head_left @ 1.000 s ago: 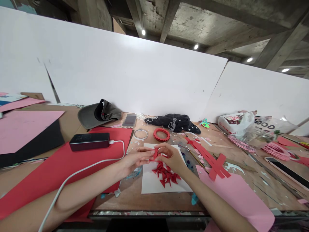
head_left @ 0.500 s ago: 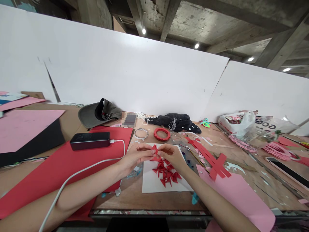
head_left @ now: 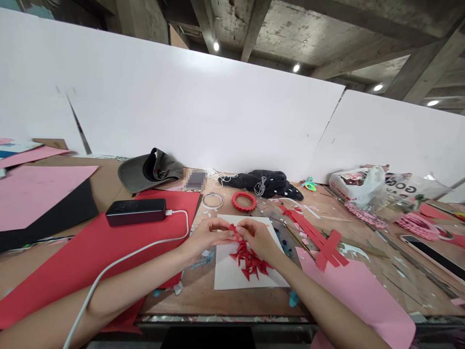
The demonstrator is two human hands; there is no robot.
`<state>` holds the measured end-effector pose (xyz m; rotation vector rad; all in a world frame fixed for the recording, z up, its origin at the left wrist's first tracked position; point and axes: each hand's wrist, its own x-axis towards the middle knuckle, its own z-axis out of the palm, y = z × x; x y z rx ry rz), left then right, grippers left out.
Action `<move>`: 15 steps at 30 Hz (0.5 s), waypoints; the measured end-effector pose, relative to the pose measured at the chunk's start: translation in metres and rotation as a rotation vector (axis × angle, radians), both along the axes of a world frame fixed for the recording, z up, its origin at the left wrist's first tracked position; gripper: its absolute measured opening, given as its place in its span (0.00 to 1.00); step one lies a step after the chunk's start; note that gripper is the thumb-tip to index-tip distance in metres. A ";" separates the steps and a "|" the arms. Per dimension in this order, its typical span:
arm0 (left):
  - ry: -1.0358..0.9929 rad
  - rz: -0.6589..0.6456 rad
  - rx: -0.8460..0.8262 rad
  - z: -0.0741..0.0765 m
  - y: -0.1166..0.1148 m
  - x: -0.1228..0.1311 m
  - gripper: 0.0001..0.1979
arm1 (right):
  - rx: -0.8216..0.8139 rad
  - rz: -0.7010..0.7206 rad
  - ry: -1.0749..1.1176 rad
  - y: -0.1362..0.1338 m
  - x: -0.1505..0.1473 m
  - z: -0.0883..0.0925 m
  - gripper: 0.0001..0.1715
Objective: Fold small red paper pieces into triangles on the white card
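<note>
Between the fingertips of both hands is a small folded red paper piece [head_left: 235, 232], partly covered by the fingers. My left hand [head_left: 213, 231] pinches it from the left, and my right hand [head_left: 255, 233] pinches it from the right. Just below them, a heap of pointed red folded paper pieces [head_left: 251, 264] lies on a white sheet of paper [head_left: 225, 276]. Behind the hands rests a red ring [head_left: 243, 201] with a ridged surface. Red paper strips [head_left: 316, 235] lie crossed over one another to the right.
A black power bank [head_left: 136, 212] with a white cable sits on red paper [head_left: 90, 247] at left, below a grey cap [head_left: 148, 169]. Pink paper [head_left: 359, 291], a phone [head_left: 436, 257] and a plastic bag [head_left: 358, 184] are at right. Dark cloth [head_left: 269, 184] lies by the white partition.
Both hands stay at nearly the same spot above the heap. The fingers and the red paper piece between them have shifted slightly downward.
</note>
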<state>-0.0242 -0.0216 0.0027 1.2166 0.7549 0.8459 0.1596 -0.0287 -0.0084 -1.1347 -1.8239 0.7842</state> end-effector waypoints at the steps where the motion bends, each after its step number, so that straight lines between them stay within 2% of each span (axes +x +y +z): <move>1: 0.039 0.006 0.031 0.000 0.000 0.001 0.14 | 0.026 0.006 -0.041 0.000 0.000 0.000 0.11; 4: 0.099 0.025 0.075 -0.001 0.001 0.003 0.14 | 0.057 0.012 -0.086 -0.003 0.000 0.003 0.11; 9: 0.010 0.035 0.054 0.002 0.004 0.002 0.14 | -0.027 0.011 0.090 -0.008 -0.004 0.009 0.07; 12: 0.014 0.018 0.065 0.003 0.005 0.001 0.14 | -0.065 0.008 0.159 -0.006 -0.002 0.010 0.08; 15: 0.029 -0.012 0.108 0.004 0.005 0.001 0.14 | -0.140 0.066 0.246 0.000 0.003 0.007 0.10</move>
